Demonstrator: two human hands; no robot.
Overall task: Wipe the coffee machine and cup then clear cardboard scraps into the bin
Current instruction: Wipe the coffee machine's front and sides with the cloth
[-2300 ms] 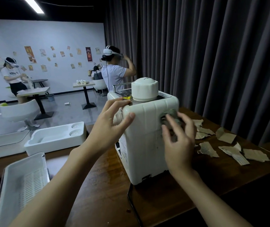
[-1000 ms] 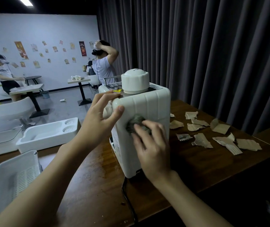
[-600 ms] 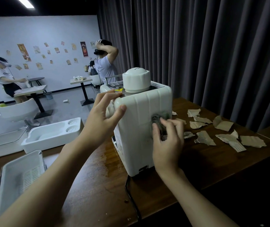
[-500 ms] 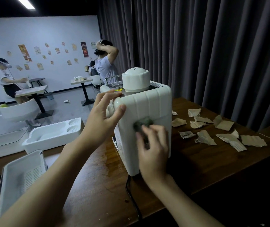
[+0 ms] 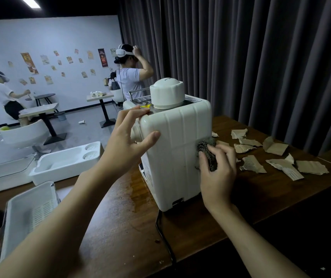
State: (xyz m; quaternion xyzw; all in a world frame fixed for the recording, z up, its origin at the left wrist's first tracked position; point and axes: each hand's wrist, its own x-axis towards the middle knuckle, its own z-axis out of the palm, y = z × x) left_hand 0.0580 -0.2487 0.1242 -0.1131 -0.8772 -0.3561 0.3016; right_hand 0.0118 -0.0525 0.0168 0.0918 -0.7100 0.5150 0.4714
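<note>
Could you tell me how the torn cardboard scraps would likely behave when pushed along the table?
The cardboard scraps look thin and corrugated, so probably light and quick to scatter. Curled torn edges suggest they flex, not snap. Lying flat, they should slide, not roll.

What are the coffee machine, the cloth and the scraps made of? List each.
Coffee machine: likely moulded plastic, cream, smooth with a soft sheen, ribbed back. Cloth: seemingly woven fabric, dark striped, crumpled. Scraps: corrugated cardboard, matte brown, fluting visible on torn faces.
</note>
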